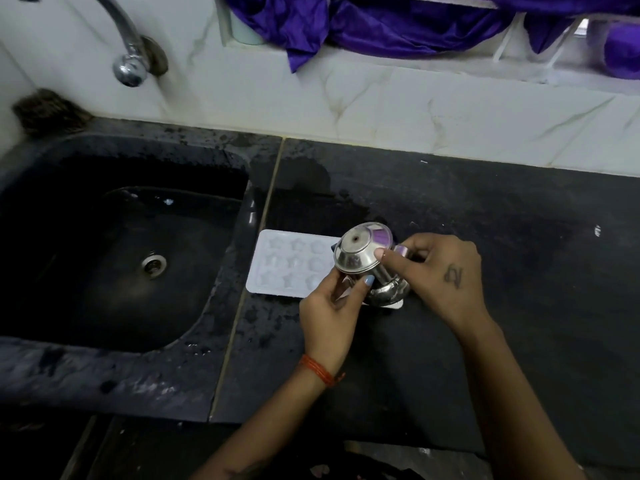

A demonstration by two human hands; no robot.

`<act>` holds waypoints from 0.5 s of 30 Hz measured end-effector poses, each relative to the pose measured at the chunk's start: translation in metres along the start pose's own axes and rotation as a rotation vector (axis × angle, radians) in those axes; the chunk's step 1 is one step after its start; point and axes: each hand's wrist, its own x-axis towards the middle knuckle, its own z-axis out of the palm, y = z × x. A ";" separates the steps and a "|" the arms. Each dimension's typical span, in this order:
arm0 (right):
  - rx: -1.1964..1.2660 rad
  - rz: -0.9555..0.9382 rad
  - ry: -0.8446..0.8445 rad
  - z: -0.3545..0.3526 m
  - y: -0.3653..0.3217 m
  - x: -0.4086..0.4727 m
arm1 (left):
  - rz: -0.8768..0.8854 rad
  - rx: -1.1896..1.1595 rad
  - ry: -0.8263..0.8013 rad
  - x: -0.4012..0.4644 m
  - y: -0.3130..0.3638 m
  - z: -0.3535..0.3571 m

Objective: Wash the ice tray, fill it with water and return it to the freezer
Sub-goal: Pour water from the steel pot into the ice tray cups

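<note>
the white ice tray (291,263) lies flat on the black worktop (485,271), just right of the sink (114,237), with its star-shaped cavities facing up. its long axis runs left to right across the view, roughly parallel to the wall behind; its right end is hidden under the hands and what they hold.

both hands are wrapped round a small steel vessel (367,259) tipped on its side above that right end of the tray, its base turned toward the camera and its mouth pointing down and to the right. the left hand (332,313) grips it from below, thumb up against its side. the right hand (440,268) holds it from the right, thumb pressed on the body near the base. whether water is leaving it cannot be told.

so the tray sits directly beneath and to the left of the hands, its open stretch running away toward the sink. the left hand is the nearer to that uncovered part. judging by this, the pour must travel leftward along the long axis to reach the remaining cavities. the tap (130,64) stands well apart, over the sink's back edge.
</note>
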 end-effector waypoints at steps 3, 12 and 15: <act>0.002 -0.033 -0.044 0.016 -0.014 0.002 | 0.008 0.011 0.055 0.001 -0.001 -0.019; -0.207 -0.143 -0.152 0.050 -0.053 0.001 | -0.068 -0.064 0.120 0.000 -0.008 -0.058; -0.283 -0.176 -0.163 0.055 -0.061 0.000 | -0.100 -0.066 0.119 -0.001 -0.011 -0.063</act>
